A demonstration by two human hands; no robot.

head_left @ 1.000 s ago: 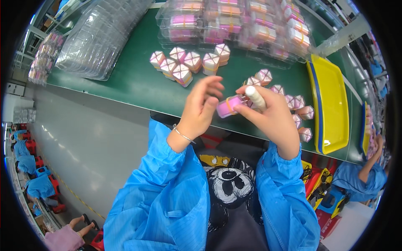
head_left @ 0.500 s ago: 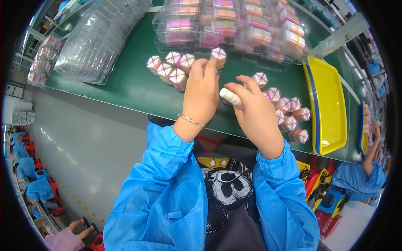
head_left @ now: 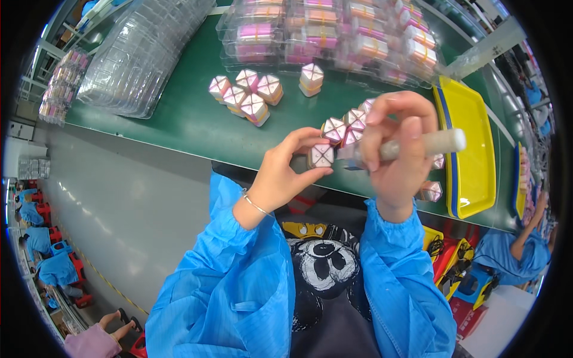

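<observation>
Table (head_left: 185, 128): five blocks (head_left: 235, 95) leftward; left hand (head_left: 279, 173) grips another block (head_left: 322, 156), right hand (head_left: 407, 158) one tube (head_left: 444, 142).

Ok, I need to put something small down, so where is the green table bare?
The green table is bare between the clear trays on the left and the five-block cluster, and between that cluster and the near edge, left of the left hand. It's crowded around the right hand, with blocks reaching toward the yellow trays.

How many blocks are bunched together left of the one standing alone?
5: leftmost block, back block, middle block, right block and front block. All five tops show; a shorter one could hide between them.
</observation>
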